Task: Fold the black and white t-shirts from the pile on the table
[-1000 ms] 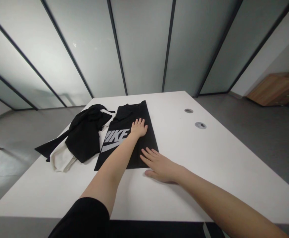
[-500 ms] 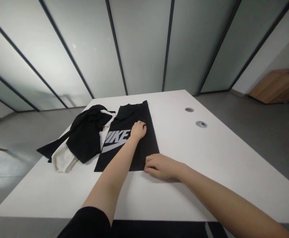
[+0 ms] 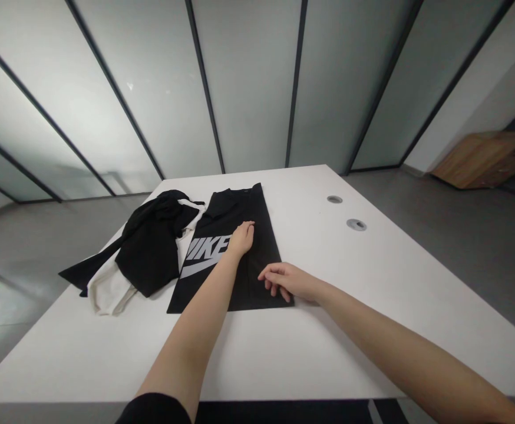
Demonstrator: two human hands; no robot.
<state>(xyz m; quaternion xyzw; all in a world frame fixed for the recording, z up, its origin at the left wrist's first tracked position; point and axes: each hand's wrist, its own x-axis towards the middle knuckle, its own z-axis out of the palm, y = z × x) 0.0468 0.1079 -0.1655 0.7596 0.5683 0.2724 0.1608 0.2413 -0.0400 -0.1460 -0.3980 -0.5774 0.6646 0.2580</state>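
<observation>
A black T-shirt (image 3: 257, 285) with grey NIKE lettering lies flat, folded lengthwise, on the white table (image 3: 328, 347). On its middle, beside the lettering, rests my left hand (image 3: 242, 238), fingers stretched forward over the cloth and holding nothing. My right hand (image 3: 290, 280) hovers just above the shirt's near right corner. Its fingers are loosely bent and apart, with nothing between them. The left forearm hides part of the lettering and the hem.
Left of the T-shirt lies a loose heap of black and white clothing (image 3: 147, 265), its end reaching the table's left edge. Two round cable holes (image 3: 356, 225) are set in the tabletop at right. Frosted glass panels (image 3: 248, 82) stand behind the table.
My right hand has come up off the near hem, its fingers loosening, and the shirt's near right corner now lies farther right. My left hand stays on the cloth, fingers a little straighter.
</observation>
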